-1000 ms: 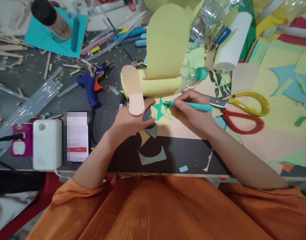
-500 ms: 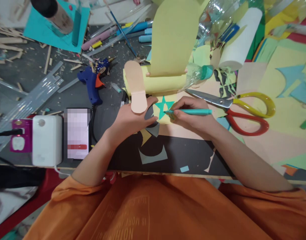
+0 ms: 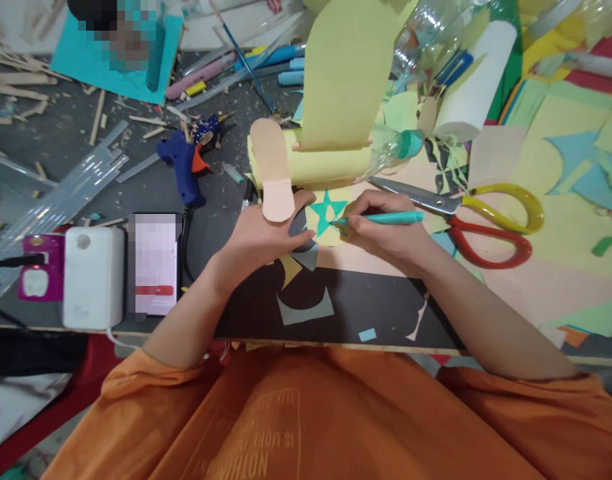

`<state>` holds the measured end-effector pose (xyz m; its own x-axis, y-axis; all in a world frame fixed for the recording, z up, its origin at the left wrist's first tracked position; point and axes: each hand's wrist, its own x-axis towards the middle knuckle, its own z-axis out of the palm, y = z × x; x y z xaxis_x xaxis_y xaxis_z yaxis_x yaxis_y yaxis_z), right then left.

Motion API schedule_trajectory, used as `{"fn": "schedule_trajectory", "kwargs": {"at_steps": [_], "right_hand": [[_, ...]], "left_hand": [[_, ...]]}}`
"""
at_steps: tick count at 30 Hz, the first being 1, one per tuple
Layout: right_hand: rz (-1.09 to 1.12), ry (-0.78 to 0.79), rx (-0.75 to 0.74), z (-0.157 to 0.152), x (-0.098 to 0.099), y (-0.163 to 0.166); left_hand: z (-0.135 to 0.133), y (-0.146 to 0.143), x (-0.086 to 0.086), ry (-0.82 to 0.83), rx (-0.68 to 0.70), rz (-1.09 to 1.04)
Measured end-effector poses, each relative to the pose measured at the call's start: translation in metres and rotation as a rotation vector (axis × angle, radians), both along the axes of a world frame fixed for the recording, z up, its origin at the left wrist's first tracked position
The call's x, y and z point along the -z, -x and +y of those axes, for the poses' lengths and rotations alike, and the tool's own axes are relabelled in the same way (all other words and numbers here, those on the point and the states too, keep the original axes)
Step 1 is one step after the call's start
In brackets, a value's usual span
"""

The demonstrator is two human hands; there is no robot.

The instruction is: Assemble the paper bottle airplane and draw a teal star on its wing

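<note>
My right hand (image 3: 386, 223) grips a teal felt-tip pen (image 3: 399, 218), its tip on a green star (image 3: 325, 213) drawn on a small yellow paper piece (image 3: 331, 238). A pale patch shows in the star's middle. At the left edge of this piece, my left hand (image 3: 266, 230) rests with thumb and forefinger apart, steadying it. Over the back of that hand reaches a peach paper strip (image 3: 272, 160) with rounded ends. The strip lies across a plastic bottle (image 3: 386, 148) wrapped in yellow paper, from which a large yellow paper flap (image 3: 349, 73) rises.
Scissors (image 3: 451, 203) with yellow and red handles lie right of my right hand. A blue glue gun (image 3: 183, 160), a phone (image 3: 155, 263) and a white power bank (image 3: 93, 277) are on the left. Paper scraps (image 3: 306, 307) lie in front; a white roll (image 3: 476, 80) lies back right.
The pen tip has shifted very slightly on the star, and the view has moved a little. My left hand keeps its place on the paper.
</note>
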<state>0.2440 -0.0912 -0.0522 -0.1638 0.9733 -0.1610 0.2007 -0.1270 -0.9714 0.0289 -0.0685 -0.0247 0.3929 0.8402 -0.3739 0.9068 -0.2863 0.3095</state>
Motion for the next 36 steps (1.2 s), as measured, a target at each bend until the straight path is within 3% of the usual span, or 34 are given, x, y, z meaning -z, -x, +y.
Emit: {"fn": "schedule_trajectory", "kwargs": {"at_steps": [30, 36], "right_hand": [[-0.067, -0.08, 0.004, 0.0004, 0.0038, -0.0016], [-0.029, -0.132, 0.102, 0.0013, 0.0039, -0.0056]], "left_hand": [[0.0006, -0.0003, -0.0013, 0.014, -0.004, -0.013], [0.0017, 0.0003, -0.0007, 0.019, 0.006, 0.014]]}}
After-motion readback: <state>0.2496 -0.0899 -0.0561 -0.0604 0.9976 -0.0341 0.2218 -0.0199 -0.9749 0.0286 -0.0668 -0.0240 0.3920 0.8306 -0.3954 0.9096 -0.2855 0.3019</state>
